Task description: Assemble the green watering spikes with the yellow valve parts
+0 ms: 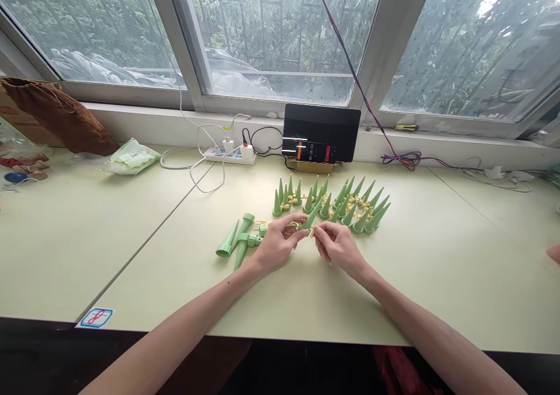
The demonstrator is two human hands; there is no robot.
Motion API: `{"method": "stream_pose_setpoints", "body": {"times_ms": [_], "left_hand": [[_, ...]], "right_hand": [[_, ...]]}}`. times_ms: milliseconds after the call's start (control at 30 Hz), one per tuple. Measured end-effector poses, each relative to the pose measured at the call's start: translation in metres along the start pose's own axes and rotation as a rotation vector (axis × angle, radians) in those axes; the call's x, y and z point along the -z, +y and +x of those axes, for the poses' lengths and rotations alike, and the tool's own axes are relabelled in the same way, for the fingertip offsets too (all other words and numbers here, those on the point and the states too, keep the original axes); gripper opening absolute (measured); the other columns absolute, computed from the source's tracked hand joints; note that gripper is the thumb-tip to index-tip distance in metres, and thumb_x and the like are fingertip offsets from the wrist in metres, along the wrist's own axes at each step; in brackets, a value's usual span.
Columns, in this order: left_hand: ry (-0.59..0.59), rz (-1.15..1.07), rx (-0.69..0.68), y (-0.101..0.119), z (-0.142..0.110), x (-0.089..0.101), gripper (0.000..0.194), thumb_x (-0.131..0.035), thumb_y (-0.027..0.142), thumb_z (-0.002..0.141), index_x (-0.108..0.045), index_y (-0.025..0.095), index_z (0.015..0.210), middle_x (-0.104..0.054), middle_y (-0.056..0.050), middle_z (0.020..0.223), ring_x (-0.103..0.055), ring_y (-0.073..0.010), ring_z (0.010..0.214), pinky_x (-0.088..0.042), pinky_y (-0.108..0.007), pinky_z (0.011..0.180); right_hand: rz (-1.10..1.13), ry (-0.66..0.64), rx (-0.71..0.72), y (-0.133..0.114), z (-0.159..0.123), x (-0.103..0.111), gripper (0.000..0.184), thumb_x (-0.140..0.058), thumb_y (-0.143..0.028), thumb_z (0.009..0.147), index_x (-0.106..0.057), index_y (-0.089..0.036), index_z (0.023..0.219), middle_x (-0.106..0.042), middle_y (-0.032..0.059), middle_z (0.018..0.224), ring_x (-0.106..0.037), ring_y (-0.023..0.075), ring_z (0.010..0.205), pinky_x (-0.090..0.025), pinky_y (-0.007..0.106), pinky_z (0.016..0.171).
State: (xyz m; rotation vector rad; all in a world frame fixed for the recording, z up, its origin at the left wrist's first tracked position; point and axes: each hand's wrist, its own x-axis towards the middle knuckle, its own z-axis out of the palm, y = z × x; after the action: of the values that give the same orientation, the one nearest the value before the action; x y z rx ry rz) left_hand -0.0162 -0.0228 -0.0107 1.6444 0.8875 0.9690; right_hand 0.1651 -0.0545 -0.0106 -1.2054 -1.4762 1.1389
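Observation:
My left hand (279, 240) is closed around a green plastic watering spike (311, 215), its pointed end tilted up to the right. Beside it my right hand (336, 243) pinches a small yellow piece (312, 230) at the spike's wide end; whether the two are joined I cannot tell. Just behind my hands, several green spikes with yellow pieces (361, 226) stand upright in curved rows. To the left of my left hand lie several loose green spikes (227, 243), partly over one another. A few yellow pieces (261, 224) show next to them.
Behind the spikes a tablet (321, 129) and a phone (315, 151) lean on a small box. A power strip (231, 156) with cables, a wipes packet (133, 156) and a brown pouch (61, 115) are at back left. Another person's hand (553, 254) shows at the right edge.

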Motion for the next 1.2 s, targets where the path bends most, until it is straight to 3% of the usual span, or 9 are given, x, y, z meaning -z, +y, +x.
{"method": "stream_pose_setpoints", "body": {"times_ms": [100, 200, 300, 367, 467, 633, 833, 1033, 1200], "left_hand": [[-0.001, -0.006, -0.009, 0.001, 0.0, -0.001, 0.036, -0.067, 0.038, 0.087, -0.063, 0.016, 0.115, -0.043, 0.007, 0.054, -0.036, -0.0076, 0.046, -0.032, -0.021, 0.045], [-0.002, -0.007, -0.002, 0.004, 0.0, -0.001, 0.036, -0.068, 0.038, 0.086, -0.065, 0.016, 0.114, -0.044, 0.007, 0.055, -0.036, -0.0075, 0.046, -0.032, -0.021, 0.044], [-0.003, -0.006, 0.0, 0.006, 0.0, -0.002, 0.035, -0.068, 0.038, 0.085, -0.065, 0.016, 0.112, -0.044, 0.007, 0.055, -0.037, -0.0079, 0.046, -0.033, -0.022, 0.045], [0.0, 0.005, -0.015, 0.005, 0.0, -0.002, 0.035, -0.068, 0.039, 0.085, -0.065, 0.017, 0.112, -0.042, 0.007, 0.054, -0.037, -0.0081, 0.046, -0.033, -0.022, 0.045], [0.014, 0.033, -0.023, 0.003, 0.001, -0.002, 0.035, -0.067, 0.04, 0.086, -0.063, 0.018, 0.113, -0.047, 0.006, 0.058, -0.04, -0.008, 0.047, -0.035, -0.021, 0.045], [0.053, -0.018, 0.017, 0.005, 0.002, 0.0, 0.039, -0.067, 0.043, 0.086, -0.063, 0.018, 0.114, -0.065, -0.005, 0.097, -0.047, -0.0058, 0.05, -0.039, -0.021, 0.045], [0.045, -0.133, 0.073, 0.011, 0.003, 0.0, 0.039, -0.069, 0.043, 0.085, -0.063, 0.015, 0.112, -0.064, -0.005, 0.094, -0.042, -0.0038, 0.048, -0.037, -0.021, 0.043], [-0.001, -0.139, 0.073, 0.015, 0.0, -0.002, 0.04, -0.069, 0.044, 0.085, -0.065, 0.013, 0.11, -0.057, 0.001, 0.065, -0.039, -0.0052, 0.045, -0.033, -0.02, 0.043], [-0.023, -0.111, 0.038, 0.014, -0.002, -0.003, 0.039, -0.07, 0.043, 0.084, -0.066, 0.014, 0.111, -0.049, 0.005, 0.056, -0.038, -0.0069, 0.045, -0.033, -0.022, 0.044]], "right_hand": [[0.305, -0.093, -0.169, -0.001, 0.002, 0.003, 0.041, -0.065, -0.053, 0.087, -0.056, -0.017, 0.068, -0.049, -0.004, 0.059, -0.041, 0.0062, 0.038, -0.028, 0.02, 0.032], [0.578, -0.188, -0.369, 0.0, 0.006, 0.008, 0.037, -0.074, -0.046, 0.08, -0.057, -0.015, 0.07, -0.047, -0.0056, 0.062, -0.032, 0.0019, 0.039, -0.021, 0.015, 0.03], [0.724, -0.21, -0.512, 0.001, 0.01, 0.012, 0.03, -0.076, -0.036, 0.078, -0.056, -0.015, 0.072, -0.038, -0.0093, 0.058, -0.022, 0.0006, 0.038, -0.016, 0.012, 0.028], [0.735, -0.211, -0.529, 0.0, 0.011, 0.012, 0.028, -0.075, -0.035, 0.078, -0.056, -0.015, 0.072, -0.037, -0.0099, 0.058, -0.02, 0.0005, 0.037, -0.015, 0.012, 0.028], [0.599, -0.192, -0.415, -0.003, 0.009, 0.008, 0.034, -0.072, -0.044, 0.082, -0.057, -0.015, 0.072, -0.043, -0.0075, 0.059, -0.027, 0.0014, 0.036, -0.02, 0.015, 0.028], [0.097, 0.018, 0.016, -0.005, 0.001, -0.002, 0.039, -0.055, -0.052, 0.094, -0.058, -0.018, 0.078, -0.056, -0.002, 0.063, -0.048, 0.0078, 0.039, -0.037, 0.023, 0.038], [-0.285, 0.169, 0.316, 0.003, 0.0, -0.002, 0.024, -0.053, -0.041, 0.098, -0.063, -0.02, 0.101, -0.064, 0.0047, 0.085, -0.055, 0.0124, 0.054, -0.046, 0.028, 0.054], [-0.347, 0.209, 0.388, 0.008, 0.002, 0.001, 0.027, -0.05, -0.04, 0.098, -0.062, -0.021, 0.082, -0.061, 0.0036, 0.074, -0.053, 0.0146, 0.056, -0.045, 0.029, 0.055], [-0.245, 0.229, 0.323, 0.006, -0.003, -0.003, 0.029, -0.053, -0.044, 0.096, -0.059, -0.022, 0.077, -0.058, 0.002, 0.067, -0.049, 0.0141, 0.052, -0.042, 0.029, 0.05]]}}
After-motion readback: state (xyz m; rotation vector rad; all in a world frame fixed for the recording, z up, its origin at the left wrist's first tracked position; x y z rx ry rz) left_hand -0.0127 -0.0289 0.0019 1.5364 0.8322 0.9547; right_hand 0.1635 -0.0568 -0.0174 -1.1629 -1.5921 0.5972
